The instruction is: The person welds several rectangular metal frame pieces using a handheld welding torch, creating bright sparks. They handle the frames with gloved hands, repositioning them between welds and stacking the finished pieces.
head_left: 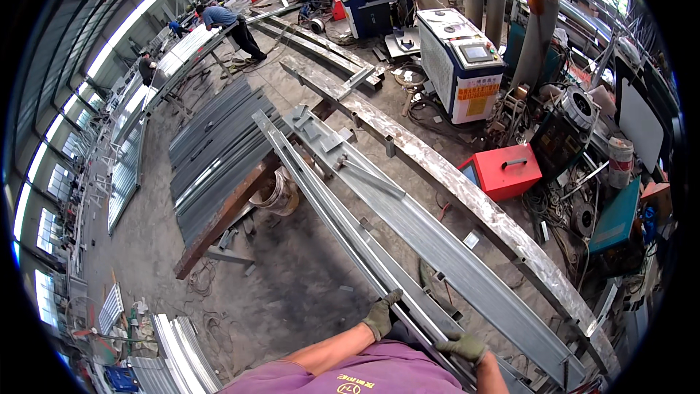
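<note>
My left hand (380,315), in a grey-green work glove, is closed over the left edge of a long, narrow galvanized steel channel (329,208). Further back along the same channel, close to my body, my gloved right hand (464,348) grips its other side; its fingertips are partly hidden. The channel runs away from me to the upper left. Beside it on the right lies a wider steel beam (441,242), with small loose metal pieces (332,140) on its far end.
A rusty crossbar (226,225) supports the far ends, with a dirty bucket (277,195) beneath. To the right are a mottled long beam (467,191), a red machine box (503,173) and a white-blue cabinet (456,58). Stacked metal sheets (211,153) lie left. A person (222,18) bends over a far bench.
</note>
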### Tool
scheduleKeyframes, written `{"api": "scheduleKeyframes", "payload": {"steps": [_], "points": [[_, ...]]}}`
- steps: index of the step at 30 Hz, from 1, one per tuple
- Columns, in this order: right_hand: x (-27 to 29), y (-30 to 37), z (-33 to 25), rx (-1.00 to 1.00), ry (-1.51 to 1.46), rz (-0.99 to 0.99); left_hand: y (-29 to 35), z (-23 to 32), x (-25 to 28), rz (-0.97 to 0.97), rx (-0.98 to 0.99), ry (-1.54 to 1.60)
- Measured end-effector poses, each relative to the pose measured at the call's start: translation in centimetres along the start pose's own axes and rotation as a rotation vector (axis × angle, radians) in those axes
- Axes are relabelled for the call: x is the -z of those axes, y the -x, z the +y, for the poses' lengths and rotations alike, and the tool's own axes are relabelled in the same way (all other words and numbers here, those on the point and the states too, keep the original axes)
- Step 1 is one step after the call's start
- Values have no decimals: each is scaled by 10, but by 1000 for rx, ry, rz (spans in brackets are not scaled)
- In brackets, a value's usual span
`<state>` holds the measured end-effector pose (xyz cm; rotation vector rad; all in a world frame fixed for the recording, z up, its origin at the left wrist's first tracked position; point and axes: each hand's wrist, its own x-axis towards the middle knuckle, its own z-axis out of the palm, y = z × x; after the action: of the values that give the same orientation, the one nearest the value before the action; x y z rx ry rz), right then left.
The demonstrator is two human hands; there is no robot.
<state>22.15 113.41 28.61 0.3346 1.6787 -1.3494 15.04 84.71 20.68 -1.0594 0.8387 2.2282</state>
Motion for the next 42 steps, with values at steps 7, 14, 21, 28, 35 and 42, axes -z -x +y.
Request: {"api": "scheduleKeyframes", "payload": {"steps": [7,14,21,28,35,42], "points": [[50,-47,20,141,465,-41,-3,17,-37,-34,-36,-58],[60,-59,1,-38,680,-48,1,13,-25,-190,33,-33],[21,-66,18,167,765,442,13,28,-19,1,67,-120],[-3,-87,8,19,761,384,-3,55,1,97,150,-91],[-34,-104,37,21,711,571,-9,64,5,94,215,-75],[-30,-103,48,2,722,591,-4,56,23,174,129,-141]]}}
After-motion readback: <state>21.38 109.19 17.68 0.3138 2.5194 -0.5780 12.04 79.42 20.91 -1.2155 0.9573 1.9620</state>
